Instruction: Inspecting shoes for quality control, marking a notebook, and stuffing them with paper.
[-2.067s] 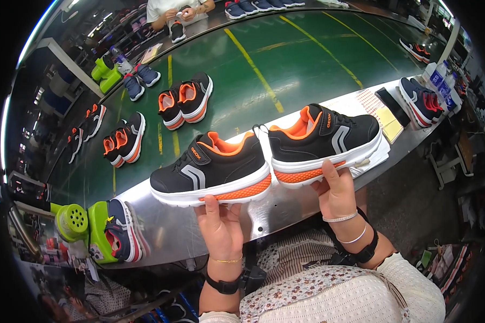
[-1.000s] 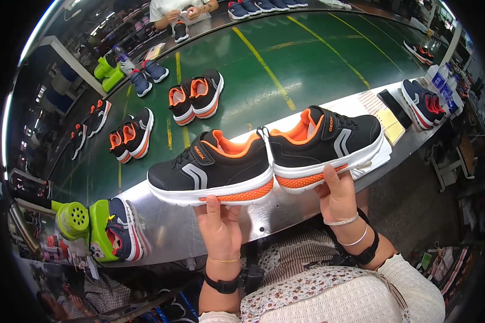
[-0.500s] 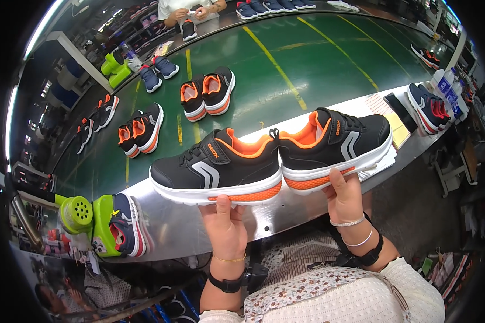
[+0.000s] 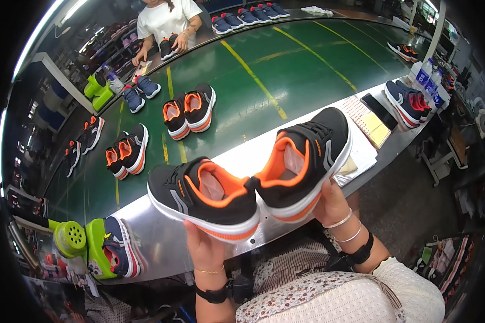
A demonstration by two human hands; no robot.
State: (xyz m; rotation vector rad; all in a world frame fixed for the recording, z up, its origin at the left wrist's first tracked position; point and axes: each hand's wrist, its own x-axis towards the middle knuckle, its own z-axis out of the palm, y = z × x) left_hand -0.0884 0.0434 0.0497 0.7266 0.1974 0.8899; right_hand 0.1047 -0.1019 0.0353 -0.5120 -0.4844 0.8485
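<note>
Across the room before you stretches a wide green surface, crossed by yellow lines and carrying pairs of black shoes with orange linings. Nearer, a narrower metal surface runs along its edge, with dark floor below on your right. Shelves stand at the far left; close by, a co-worker in a white top has a hand on a dark pair. At the left end of your metal surface sits a light-green machine, a navy shoe beside it.

You hold the left shoe and right shoe raised over the metal surface, heels meeting, toes pointing apart, openings up. Your left hand pinches one sole, thumb on its near side, the other fingers mostly hidden beneath; your right hand grips the other sole the same way. Toward your right lie bottles, a black phone and yellow notes.
</note>
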